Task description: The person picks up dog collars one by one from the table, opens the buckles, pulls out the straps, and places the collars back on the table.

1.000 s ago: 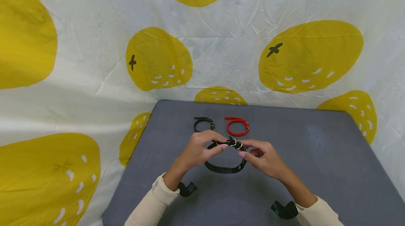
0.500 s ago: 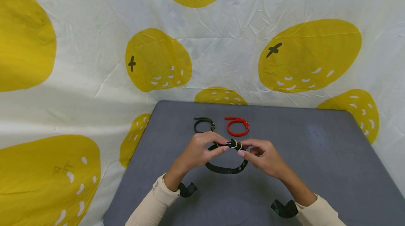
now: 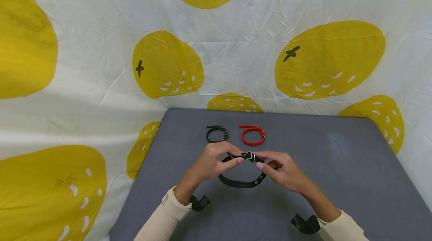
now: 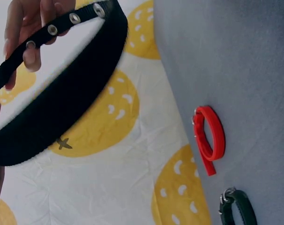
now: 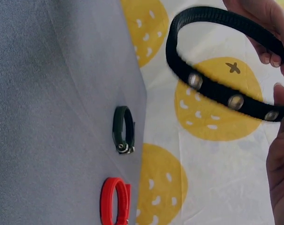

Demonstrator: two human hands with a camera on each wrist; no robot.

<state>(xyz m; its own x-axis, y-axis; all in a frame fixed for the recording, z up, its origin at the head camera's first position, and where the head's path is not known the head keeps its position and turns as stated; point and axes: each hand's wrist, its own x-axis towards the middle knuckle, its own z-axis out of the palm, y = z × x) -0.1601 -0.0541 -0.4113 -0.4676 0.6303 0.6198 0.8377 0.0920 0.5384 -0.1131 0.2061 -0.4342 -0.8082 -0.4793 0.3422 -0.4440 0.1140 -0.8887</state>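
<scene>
A black collar (image 3: 241, 184) with a silver buckle (image 3: 249, 155) forms a loop held above the table, the buckle at its far side. My left hand (image 3: 213, 161) pinches the strap left of the buckle between thumb and forefinger. On the buckle's right, the thumb and forefinger of my right hand (image 3: 285, 171) grip the collar. Silver studs (image 5: 235, 101) line part of the band in the right wrist view. A dark green collar (image 3: 217, 134) and a red collar (image 3: 253, 136) lie buckled on the table beyond my hands.
The grey table (image 3: 337, 173) reaches back to a white cloth (image 3: 236, 65) printed with yellow fruit, which also hangs along the left side. A dark wrist mount (image 3: 200, 203) sits under the left wrist, another mount (image 3: 305, 224) under the right.
The strap end that stuck up above the buckle now lies flatter. The buckle has dropped slightly, and my right hand has shifted a little right. The green and red collars stay put.
</scene>
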